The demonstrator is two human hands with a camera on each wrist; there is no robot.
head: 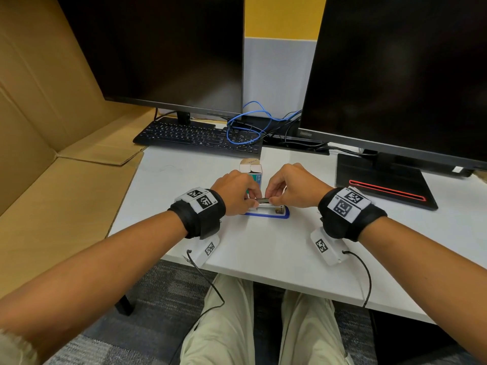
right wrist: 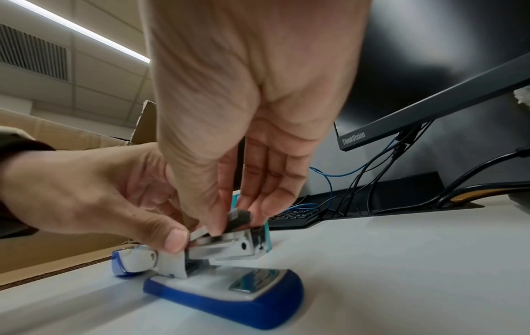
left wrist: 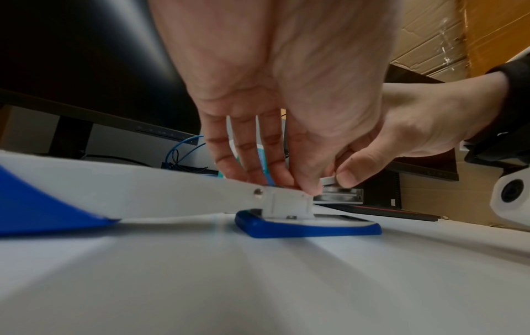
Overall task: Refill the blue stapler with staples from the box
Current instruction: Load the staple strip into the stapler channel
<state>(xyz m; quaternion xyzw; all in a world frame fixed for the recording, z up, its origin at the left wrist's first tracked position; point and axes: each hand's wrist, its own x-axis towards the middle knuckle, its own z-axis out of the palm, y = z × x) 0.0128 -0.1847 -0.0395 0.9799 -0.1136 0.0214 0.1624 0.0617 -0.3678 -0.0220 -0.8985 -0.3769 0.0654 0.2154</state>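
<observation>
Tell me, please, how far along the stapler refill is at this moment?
Done: the blue stapler is swung open and the staple box stands open behind it. In hand: the right hand lowers a staple strip into the metal channel while the left hand steadies it. Left: seating the strip and closing the stapler.

Stapler point(head: 267, 212) lies near the desk's point(head: 263, 248) front edge; box point(head: 251, 172) behind it; keyboard point(head: 197, 138) at the back edge.

The hands point(head: 259, 192) hide most of the stapler point(head: 274, 212) and staple strip point(right wrist: 239, 218).
</observation>
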